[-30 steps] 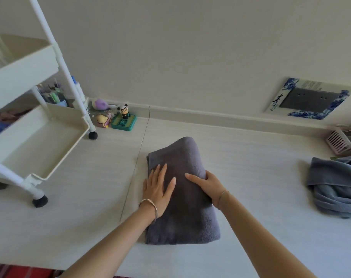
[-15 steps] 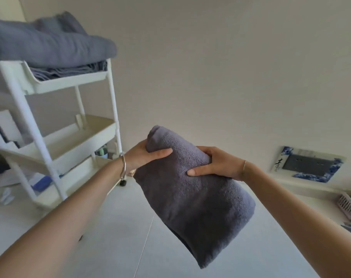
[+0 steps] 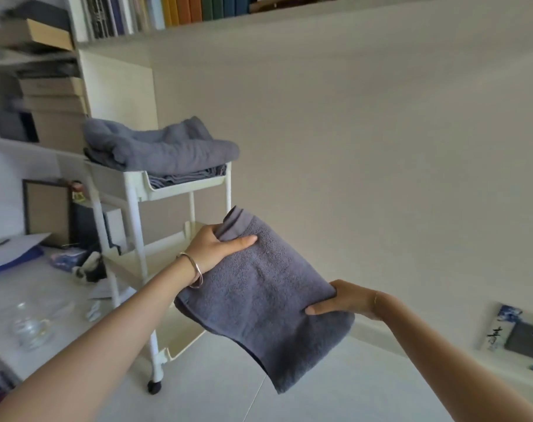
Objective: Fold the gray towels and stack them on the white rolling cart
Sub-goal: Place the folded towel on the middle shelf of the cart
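Note:
I hold a folded gray towel in the air with both hands, to the right of the white rolling cart. My left hand grips its upper left edge, thumb on top. My right hand grips its right edge. The towel's lower end hangs down over the floor. A stack of gray towels lies on the cart's top tray, higher than my hands. The cart's middle and bottom trays look bare where they show; my left forearm and the towel hide part of them.
A shelf unit with boxes and books stands behind the cart at left. Loose papers, a glass teapot and small items clutter the floor at left. A blue-patterned frame lies against the wall at lower right.
I have lifted the towel from the floor and carried it toward the cart. My right hand slid from the towel's top to its right edge. The view has swung up and left.

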